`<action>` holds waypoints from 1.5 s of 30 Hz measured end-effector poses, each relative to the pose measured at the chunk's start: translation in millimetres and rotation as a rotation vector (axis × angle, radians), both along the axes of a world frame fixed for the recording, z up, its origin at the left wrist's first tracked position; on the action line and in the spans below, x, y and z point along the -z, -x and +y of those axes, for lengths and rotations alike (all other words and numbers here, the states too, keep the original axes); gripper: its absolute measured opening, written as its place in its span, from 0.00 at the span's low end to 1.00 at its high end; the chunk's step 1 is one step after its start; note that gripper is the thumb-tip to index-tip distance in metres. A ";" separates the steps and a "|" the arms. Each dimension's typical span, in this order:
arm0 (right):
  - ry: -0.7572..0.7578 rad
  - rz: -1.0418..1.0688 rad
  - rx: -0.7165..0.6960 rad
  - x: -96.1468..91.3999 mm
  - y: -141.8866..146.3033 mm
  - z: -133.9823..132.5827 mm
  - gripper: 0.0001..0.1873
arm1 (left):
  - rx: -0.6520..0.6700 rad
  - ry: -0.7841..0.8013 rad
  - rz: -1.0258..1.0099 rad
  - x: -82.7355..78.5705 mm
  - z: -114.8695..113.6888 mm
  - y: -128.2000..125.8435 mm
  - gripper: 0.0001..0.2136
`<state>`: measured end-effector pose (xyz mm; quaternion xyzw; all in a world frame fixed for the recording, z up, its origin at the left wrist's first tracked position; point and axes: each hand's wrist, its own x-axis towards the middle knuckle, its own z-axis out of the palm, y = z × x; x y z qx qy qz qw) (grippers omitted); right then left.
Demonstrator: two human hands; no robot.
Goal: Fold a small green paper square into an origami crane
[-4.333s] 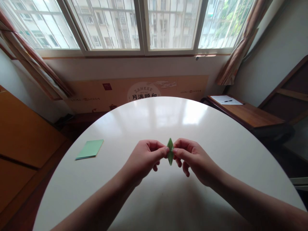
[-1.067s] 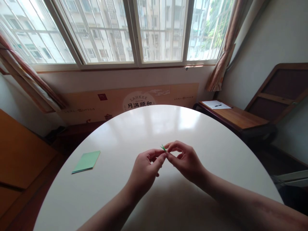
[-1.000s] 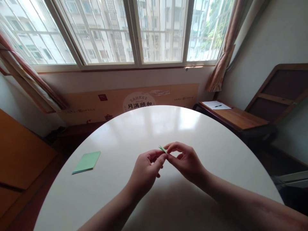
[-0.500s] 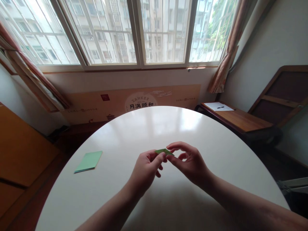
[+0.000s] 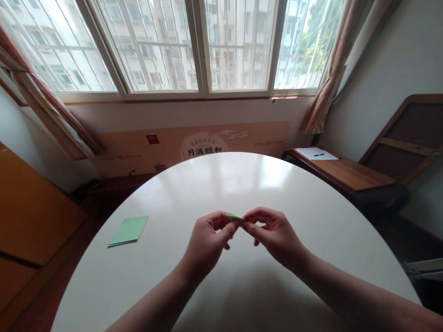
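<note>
Two bare forearms reach in from the lower edge, one from the left and one from the right, slanting inward so that the hands meet near the middle, over the tabletop. The left hand is turned inward with its thumb laid forward along the near side and its other fingers curled behind; its grip is closed on the folded green paper. The right hand mirrors it, wrist bent inward, index finger arched and thumb straight, the lower fingers curled loosely beneath. Its grip pinches the right end of the same paper, and the fingertips of both hands almost touch.

There is one such folded piece, seen nearly edge-on as a thin green sliver between the hands, raised above the white surface; its folds are too small to make out. Well to the left lies one light green paper stack, squarish, its sheets too thin to count.

Beyond the rounded far edge at right stands one wooden side table, bearing one white sheet and one dark pen. Farther back come one printed banner, two curtains and a barred window with four panes.
</note>
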<state>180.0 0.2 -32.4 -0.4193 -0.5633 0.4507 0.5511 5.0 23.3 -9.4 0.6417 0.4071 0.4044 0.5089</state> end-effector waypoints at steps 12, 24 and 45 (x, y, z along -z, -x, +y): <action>0.291 0.254 -0.229 -4.6 -2.3 1.0 0.13 | 0.119 0.089 0.027 -7.8 2.9 4.4 0.10; 0.319 0.216 -0.243 -8.8 -2.1 -0.2 0.14 | 0.096 0.041 0.146 -13.5 1.8 8.4 0.10; 0.212 0.184 -0.175 -8.0 -2.6 0.2 0.11 | 0.172 0.212 0.027 -16.2 5.5 9.6 0.16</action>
